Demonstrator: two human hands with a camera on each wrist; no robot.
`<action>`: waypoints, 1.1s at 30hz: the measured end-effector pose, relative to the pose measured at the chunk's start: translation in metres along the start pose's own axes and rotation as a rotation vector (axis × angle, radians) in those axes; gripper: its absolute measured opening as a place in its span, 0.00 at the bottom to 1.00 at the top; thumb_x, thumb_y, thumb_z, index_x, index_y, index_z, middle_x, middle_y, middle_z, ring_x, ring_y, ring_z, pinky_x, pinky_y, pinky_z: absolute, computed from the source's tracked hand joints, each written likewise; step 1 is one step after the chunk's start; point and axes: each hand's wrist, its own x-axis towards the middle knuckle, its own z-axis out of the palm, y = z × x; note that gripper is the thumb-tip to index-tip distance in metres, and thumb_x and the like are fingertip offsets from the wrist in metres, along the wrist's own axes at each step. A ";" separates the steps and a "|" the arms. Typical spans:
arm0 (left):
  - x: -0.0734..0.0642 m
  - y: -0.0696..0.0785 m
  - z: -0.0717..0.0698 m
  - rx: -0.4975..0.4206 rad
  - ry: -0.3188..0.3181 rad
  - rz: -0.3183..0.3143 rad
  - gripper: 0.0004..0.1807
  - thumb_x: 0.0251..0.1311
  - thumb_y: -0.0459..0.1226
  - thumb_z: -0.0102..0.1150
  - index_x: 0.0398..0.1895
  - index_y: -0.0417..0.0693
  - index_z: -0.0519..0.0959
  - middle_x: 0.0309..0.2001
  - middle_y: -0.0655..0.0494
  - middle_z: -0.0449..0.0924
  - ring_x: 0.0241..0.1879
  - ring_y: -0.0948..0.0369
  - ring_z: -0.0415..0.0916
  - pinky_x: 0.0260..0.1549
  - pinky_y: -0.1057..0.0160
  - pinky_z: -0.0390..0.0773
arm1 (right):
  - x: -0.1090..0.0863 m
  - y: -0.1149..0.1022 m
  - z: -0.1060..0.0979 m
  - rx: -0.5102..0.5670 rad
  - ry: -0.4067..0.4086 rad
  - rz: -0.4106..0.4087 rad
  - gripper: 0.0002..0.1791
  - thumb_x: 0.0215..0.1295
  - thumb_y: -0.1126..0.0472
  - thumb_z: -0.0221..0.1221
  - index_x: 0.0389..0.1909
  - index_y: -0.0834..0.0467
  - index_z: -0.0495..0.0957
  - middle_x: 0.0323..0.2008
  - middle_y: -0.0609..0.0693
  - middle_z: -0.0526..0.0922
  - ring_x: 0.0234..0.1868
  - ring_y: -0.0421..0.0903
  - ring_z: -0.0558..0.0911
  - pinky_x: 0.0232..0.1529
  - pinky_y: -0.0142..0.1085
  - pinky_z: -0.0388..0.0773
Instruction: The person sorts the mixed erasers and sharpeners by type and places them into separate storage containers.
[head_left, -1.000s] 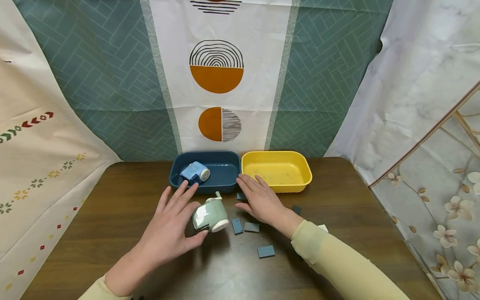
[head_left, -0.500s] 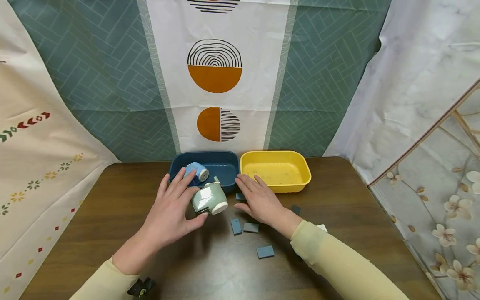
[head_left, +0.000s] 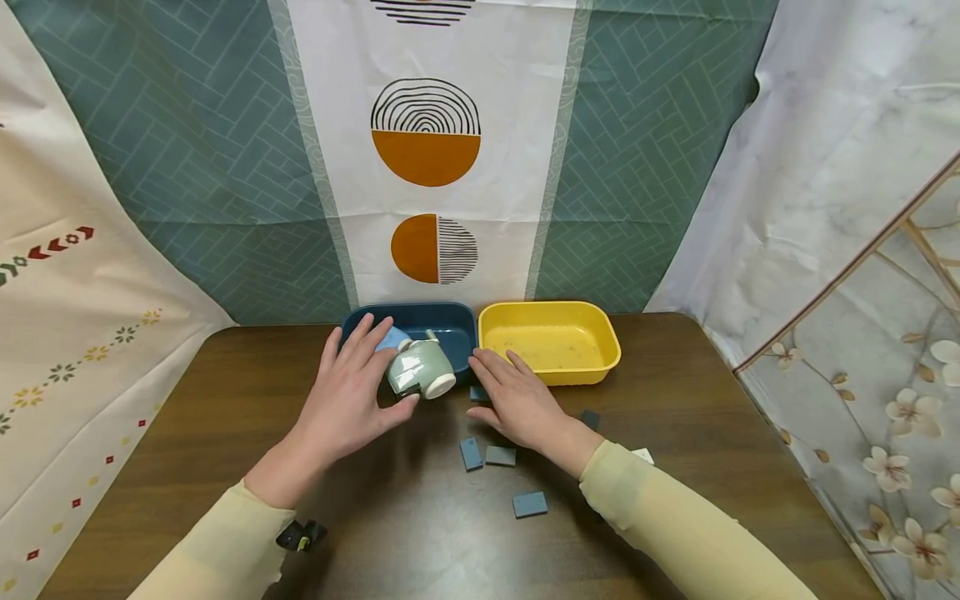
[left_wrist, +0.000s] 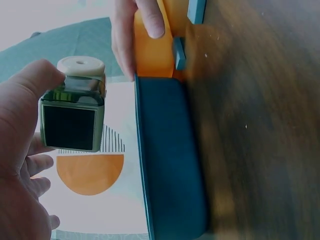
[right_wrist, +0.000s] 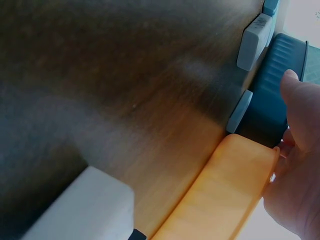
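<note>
- Fingers and thumb of the person's left hand (head_left: pixel 341 408) grip a glossy pale-green, rounded boxy object (head_left: pixel 422 368) with a white round end and a small pale handle.
- From the head view, that object overlaps the near side of a dark-blue plastic tray (head_left: pixel 456 342); the left wrist view shows it apart from the tray.
- Inside the tray lies a light-blue object (head_left: pixel 392 338), partly hidden.
- Grasping nothing, the right hand (head_left: pixel 521 404) stretches its fingers towards where the dark-blue tray meets a yellow plastic tray (head_left: pixel 551 377); I cannot tell whether they touch.
- Nearby, flat blue-grey rectangular blocks (head_left: pixel 530 505) lie on the dark wooden table (head_left: pixel 675 392).
</note>
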 end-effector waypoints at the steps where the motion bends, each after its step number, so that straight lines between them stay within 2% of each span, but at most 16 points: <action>1: 0.002 -0.001 0.001 0.001 -0.003 -0.005 0.35 0.60 0.54 0.77 0.58 0.34 0.85 0.82 0.39 0.66 0.85 0.38 0.54 0.79 0.26 0.47 | 0.000 0.000 0.000 -0.002 0.002 -0.003 0.48 0.81 0.35 0.60 0.86 0.62 0.61 0.85 0.58 0.62 0.86 0.52 0.60 0.87 0.53 0.49; 9: 0.016 -0.010 0.009 0.011 -0.016 -0.036 0.35 0.61 0.54 0.78 0.59 0.34 0.85 0.81 0.38 0.68 0.84 0.38 0.55 0.79 0.25 0.48 | 0.000 0.000 -0.001 0.007 -0.022 0.005 0.47 0.82 0.35 0.59 0.87 0.61 0.60 0.86 0.58 0.61 0.86 0.52 0.59 0.87 0.53 0.47; 18: 0.028 -0.019 0.018 -0.001 -0.050 -0.088 0.36 0.63 0.54 0.76 0.62 0.34 0.84 0.82 0.38 0.66 0.84 0.37 0.54 0.78 0.24 0.47 | 0.001 0.000 -0.002 0.036 -0.018 0.007 0.48 0.80 0.37 0.63 0.86 0.62 0.61 0.86 0.59 0.61 0.86 0.54 0.60 0.87 0.55 0.48; 33: 0.045 -0.035 0.037 0.009 -0.124 -0.190 0.39 0.66 0.56 0.74 0.67 0.33 0.82 0.82 0.37 0.64 0.86 0.39 0.50 0.79 0.25 0.43 | 0.003 0.002 0.000 0.005 -0.043 0.008 0.48 0.82 0.33 0.57 0.88 0.60 0.58 0.87 0.56 0.59 0.87 0.52 0.57 0.87 0.54 0.49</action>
